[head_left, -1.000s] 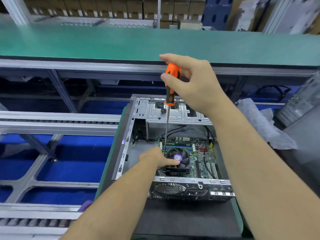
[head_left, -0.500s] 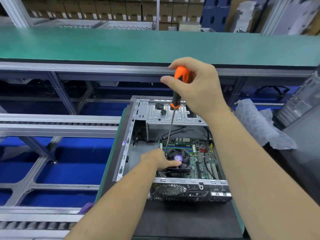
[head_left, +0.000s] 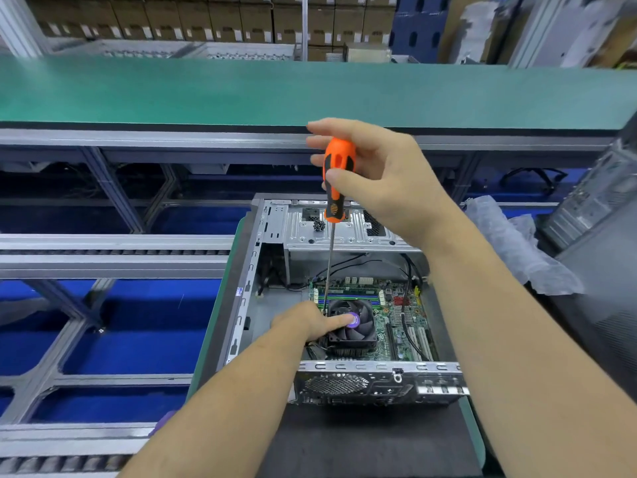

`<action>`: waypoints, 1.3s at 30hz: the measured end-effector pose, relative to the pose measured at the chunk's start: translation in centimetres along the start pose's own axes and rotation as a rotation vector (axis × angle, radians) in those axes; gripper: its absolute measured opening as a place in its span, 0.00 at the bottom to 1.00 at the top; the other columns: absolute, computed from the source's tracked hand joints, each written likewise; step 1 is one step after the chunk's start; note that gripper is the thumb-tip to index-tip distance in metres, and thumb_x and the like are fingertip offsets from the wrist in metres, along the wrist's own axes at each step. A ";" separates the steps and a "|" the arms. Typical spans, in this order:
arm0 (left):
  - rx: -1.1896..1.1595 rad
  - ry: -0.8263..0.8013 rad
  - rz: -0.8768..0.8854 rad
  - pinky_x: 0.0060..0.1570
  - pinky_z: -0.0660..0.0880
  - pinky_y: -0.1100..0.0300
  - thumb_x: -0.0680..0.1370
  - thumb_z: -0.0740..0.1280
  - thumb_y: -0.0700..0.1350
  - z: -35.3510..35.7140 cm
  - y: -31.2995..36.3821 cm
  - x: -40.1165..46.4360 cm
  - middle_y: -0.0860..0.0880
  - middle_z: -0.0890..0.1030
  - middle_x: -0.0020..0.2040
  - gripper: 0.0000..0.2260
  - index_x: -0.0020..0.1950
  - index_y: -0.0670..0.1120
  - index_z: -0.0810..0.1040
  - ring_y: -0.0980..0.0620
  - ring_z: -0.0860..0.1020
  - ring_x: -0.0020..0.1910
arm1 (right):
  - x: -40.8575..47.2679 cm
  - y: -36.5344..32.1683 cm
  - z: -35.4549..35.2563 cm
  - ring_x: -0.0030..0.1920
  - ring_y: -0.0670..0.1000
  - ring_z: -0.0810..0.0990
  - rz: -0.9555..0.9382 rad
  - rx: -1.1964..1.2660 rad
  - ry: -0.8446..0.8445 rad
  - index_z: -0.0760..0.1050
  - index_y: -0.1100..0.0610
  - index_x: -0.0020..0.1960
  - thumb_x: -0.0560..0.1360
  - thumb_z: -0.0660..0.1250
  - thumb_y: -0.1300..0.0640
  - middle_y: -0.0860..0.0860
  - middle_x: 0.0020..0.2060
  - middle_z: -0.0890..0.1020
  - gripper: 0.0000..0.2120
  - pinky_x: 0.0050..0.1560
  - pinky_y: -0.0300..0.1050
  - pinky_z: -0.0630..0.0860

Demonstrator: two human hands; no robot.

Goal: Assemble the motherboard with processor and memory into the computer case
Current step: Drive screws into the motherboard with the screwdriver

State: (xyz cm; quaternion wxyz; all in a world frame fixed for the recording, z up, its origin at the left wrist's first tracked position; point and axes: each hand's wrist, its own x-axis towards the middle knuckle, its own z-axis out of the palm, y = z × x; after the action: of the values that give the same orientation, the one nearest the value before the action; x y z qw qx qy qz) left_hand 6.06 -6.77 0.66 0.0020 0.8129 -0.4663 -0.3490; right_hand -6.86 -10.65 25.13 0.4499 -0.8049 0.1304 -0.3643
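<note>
An open grey computer case lies on a dark mat. Inside sits the green motherboard with memory sticks and a black cooler fan. My right hand grips the orange-and-black handle of a long screwdriver. Its shaft runs straight down to the board beside the fan's upper-left corner. My left hand lies inside the case, with a straight finger pressing on the fan's purple hub. The screwdriver tip is hidden behind that hand.
A small pile of dark screws lies on the case's drive bay plate. Crumpled plastic wrap sits to the right, beside another grey case. A green conveyor belt runs behind; roller rails and blue bins lie left.
My right hand has shifted its fingers on the screwdriver handle, which swung a little right and back upright. My left hand stays on the fan.
</note>
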 end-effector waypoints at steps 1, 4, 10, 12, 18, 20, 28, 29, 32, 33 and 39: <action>-0.006 -0.003 0.001 0.39 0.69 0.56 0.41 0.48 0.88 -0.1 0.0 -0.1 0.49 0.74 0.33 0.61 0.50 0.42 0.81 0.47 0.76 0.38 | 0.1 0.0 0.0 0.53 0.53 0.85 -0.004 0.009 -0.017 0.77 0.52 0.63 0.75 0.69 0.66 0.56 0.51 0.84 0.18 0.55 0.50 0.82; -0.023 -0.006 -0.006 0.41 0.69 0.55 0.48 0.52 0.88 0.0 -0.1 0.0 0.45 0.81 0.42 0.62 0.57 0.38 0.80 0.44 0.81 0.46 | 0.5 0.3 -0.2 0.34 0.51 0.79 -0.030 -0.154 0.133 0.81 0.54 0.54 0.72 0.76 0.63 0.55 0.36 0.79 0.12 0.42 0.48 0.82; -0.030 -0.009 0.003 0.47 0.73 0.53 0.47 0.52 0.88 0.0 -0.2 -0.1 0.49 0.75 0.35 0.53 0.45 0.44 0.77 0.44 0.80 0.50 | -0.3 0.6 -0.2 0.48 0.57 0.82 -0.019 -0.059 0.085 0.77 0.50 0.63 0.76 0.71 0.62 0.58 0.48 0.83 0.18 0.57 0.49 0.80; -0.035 -0.008 -0.013 0.46 0.73 0.54 0.50 0.55 0.87 0.0 -0.2 0.1 0.49 0.76 0.35 0.49 0.43 0.44 0.76 0.46 0.80 0.46 | -0.5 0.5 0.1 0.56 0.55 0.84 -0.029 0.095 -0.011 0.76 0.51 0.66 0.76 0.68 0.66 0.59 0.53 0.84 0.21 0.62 0.52 0.80; -0.028 -0.006 -0.033 0.47 0.74 0.54 0.50 0.54 0.87 0.0 -0.1 -0.1 0.50 0.77 0.36 0.49 0.45 0.46 0.77 0.48 0.78 0.41 | 0.6 0.9 1.6 0.36 0.51 0.75 -0.054 -0.188 0.251 0.82 0.52 0.57 0.71 0.78 0.58 0.58 0.39 0.77 0.15 0.41 0.43 0.76; -0.026 -0.003 -0.037 0.49 0.75 0.54 0.53 0.56 0.86 -0.1 -0.1 -0.1 0.49 0.78 0.38 0.46 0.43 0.45 0.75 0.47 0.79 0.43 | 0.4 0.9 1.7 0.48 0.56 0.82 -0.067 -0.117 0.117 0.78 0.49 0.65 0.75 0.73 0.60 0.57 0.47 0.82 0.19 0.52 0.48 0.81; -0.027 -0.023 -0.065 0.58 0.76 0.48 0.57 0.57 0.85 -0.2 -0.3 0.1 0.48 0.80 0.49 0.50 0.56 0.44 0.77 0.45 0.79 0.51 | 0.8 1.6 2.2 0.38 0.55 0.74 -0.100 -0.251 0.250 0.81 0.52 0.59 0.73 0.76 0.58 0.58 0.40 0.75 0.15 0.42 0.47 0.76; -0.033 -0.020 -0.068 0.59 0.76 0.48 0.56 0.57 0.85 -0.2 -0.4 0.2 0.48 0.80 0.51 0.51 0.58 0.44 0.77 0.45 0.79 0.51 | 0.7 1.6 2.1 0.40 0.57 0.75 -0.090 -0.214 0.205 0.80 0.52 0.62 0.75 0.74 0.59 0.56 0.42 0.76 0.17 0.44 0.48 0.79; -0.045 -0.017 -0.069 0.59 0.76 0.48 0.53 0.57 0.86 -0.3 -0.4 0.3 0.47 0.80 0.51 0.54 0.59 0.44 0.77 0.45 0.79 0.52 | 0.4 1.3 1.7 0.51 0.61 0.82 -0.080 0.019 0.022 0.76 0.49 0.65 0.76 0.67 0.68 0.59 0.51 0.82 0.22 0.52 0.54 0.83; -0.048 -0.018 -0.069 0.58 0.76 0.48 0.52 0.57 0.86 -0.3 -0.3 0.3 0.47 0.80 0.51 0.55 0.60 0.44 0.77 0.45 0.79 0.51 | 0.4 1.2 1.7 0.51 0.60 0.83 -0.085 0.051 0.010 0.77 0.49 0.64 0.76 0.68 0.69 0.60 0.52 0.83 0.22 0.51 0.55 0.83; -0.055 0.006 -0.073 0.57 0.76 0.49 0.40 0.53 0.88 -0.2 -0.4 0.2 0.48 0.79 0.50 0.63 0.60 0.44 0.77 0.45 0.79 0.51 | 0.8 1.8 1.8 0.40 0.53 0.75 -0.116 -0.339 0.321 0.80 0.53 0.55 0.71 0.78 0.55 0.55 0.42 0.78 0.14 0.45 0.44 0.76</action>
State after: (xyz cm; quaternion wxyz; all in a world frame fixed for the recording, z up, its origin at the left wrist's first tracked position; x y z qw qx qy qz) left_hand 6.56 -6.76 0.55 0.0131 0.8300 -0.4267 -0.3589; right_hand -4.83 -11.01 23.42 0.2602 -0.8069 0.2131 -0.4856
